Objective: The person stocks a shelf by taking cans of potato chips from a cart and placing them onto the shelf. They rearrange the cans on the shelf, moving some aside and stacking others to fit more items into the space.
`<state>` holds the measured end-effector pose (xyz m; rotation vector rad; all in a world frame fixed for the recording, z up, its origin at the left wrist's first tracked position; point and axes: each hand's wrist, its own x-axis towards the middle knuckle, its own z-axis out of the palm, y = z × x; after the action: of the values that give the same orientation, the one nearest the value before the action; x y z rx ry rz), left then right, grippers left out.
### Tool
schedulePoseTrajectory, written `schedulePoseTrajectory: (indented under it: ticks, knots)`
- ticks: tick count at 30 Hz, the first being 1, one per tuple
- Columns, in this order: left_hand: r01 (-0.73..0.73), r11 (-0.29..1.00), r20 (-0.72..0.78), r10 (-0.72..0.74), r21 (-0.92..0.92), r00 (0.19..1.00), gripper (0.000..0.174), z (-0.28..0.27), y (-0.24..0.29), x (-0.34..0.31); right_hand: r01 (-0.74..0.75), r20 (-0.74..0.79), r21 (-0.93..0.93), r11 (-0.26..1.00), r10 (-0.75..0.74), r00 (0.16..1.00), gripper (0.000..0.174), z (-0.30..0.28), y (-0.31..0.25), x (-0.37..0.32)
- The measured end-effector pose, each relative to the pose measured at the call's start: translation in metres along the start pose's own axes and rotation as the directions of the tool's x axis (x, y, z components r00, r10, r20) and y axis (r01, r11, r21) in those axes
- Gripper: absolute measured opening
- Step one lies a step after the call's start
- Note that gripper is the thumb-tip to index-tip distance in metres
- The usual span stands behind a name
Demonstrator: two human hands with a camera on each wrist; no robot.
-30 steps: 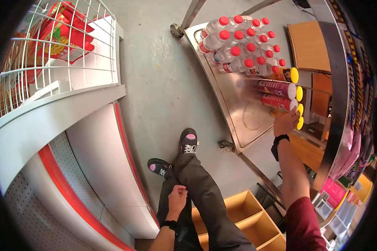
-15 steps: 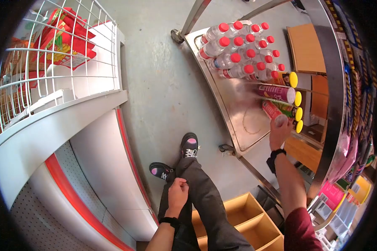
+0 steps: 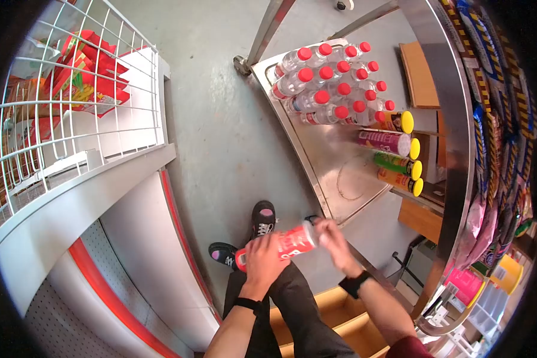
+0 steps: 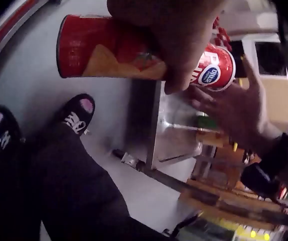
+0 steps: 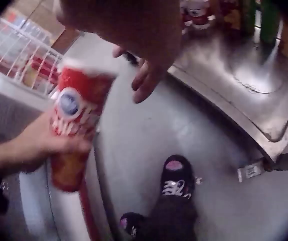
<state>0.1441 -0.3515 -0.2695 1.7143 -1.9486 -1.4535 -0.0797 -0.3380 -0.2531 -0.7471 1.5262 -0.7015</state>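
A red chip canister [image 3: 296,241] lies across in front of my legs, tilted up to the right. My left hand [image 3: 265,260] grips it round the middle, fingers and thumb wrapped over its side. Its pale end points toward my right hand [image 3: 336,246], which is beside it with fingers extended. In the right wrist view a gap shows between the canister [image 5: 76,113] and the right hand's fingers [image 5: 143,83]. The left wrist view shows a chip picture and an oval logo on the canister [image 4: 109,52].
On the metal cart shelf [image 3: 316,164] stand several red-capped bottles [image 3: 325,95], a purple canister [image 3: 383,142] and several yellow-lidded canisters [image 3: 400,179]. A wire basket [image 3: 101,89] with red packets is at left. A wooden box [image 3: 316,307] sits below; hanging packets [image 3: 501,119] line the right.
The red canister has come off the cart shelf, carried by my right hand to my lap. My left hand now grips it, and the right hand is off it.
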Motion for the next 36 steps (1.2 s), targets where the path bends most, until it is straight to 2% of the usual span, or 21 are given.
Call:
schedulePoseTrajectory:
  ticks: [1, 2, 3, 4, 5, 6, 7, 8, 10, 11, 13, 15, 17, 22, 25, 27, 29, 31, 33, 35, 36]
  knots:
    - [0.132, 0.991, -0.023, -0.132, -0.001, 0.991, 0.07, 0.005, -0.009, -0.005, -0.066, -0.156, 0.004, 0.998, 0.066, 0.986, 0.04, -0.016, 0.007, 0.017]
    - [0.187, 0.976, -0.077, -0.196, -0.113, 0.978, 0.071, 0.019, -0.03, -0.012, -0.13, -0.305, 0.018, 0.991, 0.13, 0.943, 0.044, -0.037, 0.016, 0.04]
    - [0.183, 0.977, -0.081, -0.192, -0.111, 0.978, 0.071, 0.016, -0.037, -0.022, -0.097, -0.581, -0.254, 0.962, -0.072, 0.811, 0.052, -0.055, 0.024, 0.068]
    - [0.286, 0.93, -0.048, -0.304, -0.229, 0.951, 0.073, 0.013, -0.043, -0.03, -0.176, -0.643, -0.655, 0.735, -0.419, 0.641, 0.056, -0.089, 0.038, 0.091]
    - [0.384, 0.86, -0.002, -0.409, -0.337, 0.913, 0.075, 0.01, -0.047, -0.033, -0.327, -0.71, -0.696, 0.639, -0.546, 0.444, 0.051, -0.111, 0.026, 0.114]
    - [0.504, 0.782, 0.118, -0.498, -0.366, 0.859, 0.076, -0.005, -0.042, -0.036, -0.404, -0.691, -0.722, 0.562, -0.626, 0.363, 0.056, -0.134, 0.017, 0.134]
    - [0.505, 0.786, 0.112, -0.501, -0.357, 0.858, 0.076, -0.006, -0.048, -0.041, -0.483, -0.655, -0.729, 0.484, -0.698, 0.289, 0.061, -0.147, 0.012, 0.149]
    - [0.515, 0.779, 0.134, -0.503, -0.358, 0.854, 0.076, -0.005, -0.053, -0.05, -0.48, -0.662, -0.725, 0.494, -0.692, 0.289, 0.061, -0.149, 0.001, 0.158]
    - [0.54, 0.784, 0.185, -0.507, -0.307, 0.842, 0.077, -0.006, -0.055, -0.06, -0.604, -0.593, -0.756, 0.252, -0.654, 0.469, 0.076, -0.149, -0.028, 0.16]
    - [0.539, 0.786, 0.18, -0.509, -0.302, 0.842, 0.077, -0.005, -0.057, -0.063, -0.602, -0.596, -0.756, 0.258, -0.653, 0.468, 0.076, -0.147, -0.032, 0.159]
    - [0.518, 0.795, 0.229, -0.466, -0.314, 0.854, 0.078, -0.003, -0.061, -0.068, -0.556, -0.527, -0.815, 0.163, -0.606, 0.595, 0.072, -0.142, -0.035, 0.159]
    - [0.542, 0.784, 0.252, -0.483, -0.303, 0.839, 0.078, -0.006, -0.059, -0.068, -0.598, -0.554, -0.787, 0.152, -0.602, 0.576, 0.066, -0.144, -0.025, 0.156]
    - [0.54, 0.785, 0.248, -0.482, -0.303, 0.84, 0.077, -0.006, -0.058, -0.068, -0.553, -0.483, -0.82, 0.145, -0.694, 0.534, 0.064, -0.148, -0.016, 0.15]
    - [0.531, 0.777, 0.214, -0.485, -0.338, 0.848, 0.079, -0.01, -0.054, -0.067, -0.442, -0.462, -0.868, 0.227, -0.695, 0.55, 0.062, -0.143, -0.002, 0.136]
    - [0.509, 0.782, 0.18, -0.477, -0.36, 0.86, 0.081, -0.017, -0.046, -0.07, -0.372, -0.442, -0.891, 0.26, -0.681, 0.584, 0.055, -0.116, 0.001, 0.113]
    - [0.491, 0.791, 0.152, -0.47, -0.365, 0.87, 0.081, -0.026, -0.037, -0.078, -0.223, -0.591, -0.775, 0.591, -0.554, 0.586, 0.049, -0.083, -0.006, 0.086]
    - [0.482, 0.741, 0.16, -0.465, -0.468, 0.871, 0.081, -0.037, -0.028, -0.091, -0.148, -0.569, -0.744, 0.652, -0.502, 0.651, 0.047, -0.049, -0.022, 0.042]
    - [0.438, 0.811, 0.107, -0.432, -0.387, 0.895, 0.082, -0.054, -0.012, -0.108, -0.045, -0.543, -0.633, 0.772, -0.402, 0.737, 0.049, -0.016, -0.046, -0.006]
    - [0.46, 0.807, 0.116, -0.451, -0.369, 0.885, 0.084, -0.07, 0.003, -0.124, 0.032, -0.453, -0.664, 0.747, -0.436, 0.777, 0.052, 0.006, -0.054, -0.053]
    - [0.507, 0.836, 0.097, -0.498, -0.209, 0.862, 0.088, -0.099, 0.034, -0.142, 0.136, -0.377, -0.537, 0.833, -0.381, 0.844, 0.059, 0.03, -0.083, -0.09]
    - [0.433, 0.869, 0.157, -0.406, -0.239, 0.9, 0.087, -0.088, 0.015, -0.159, 0.171, -0.359, -0.541, 0.823, -0.41, 0.838, 0.063, 0.04, -0.088, -0.106]
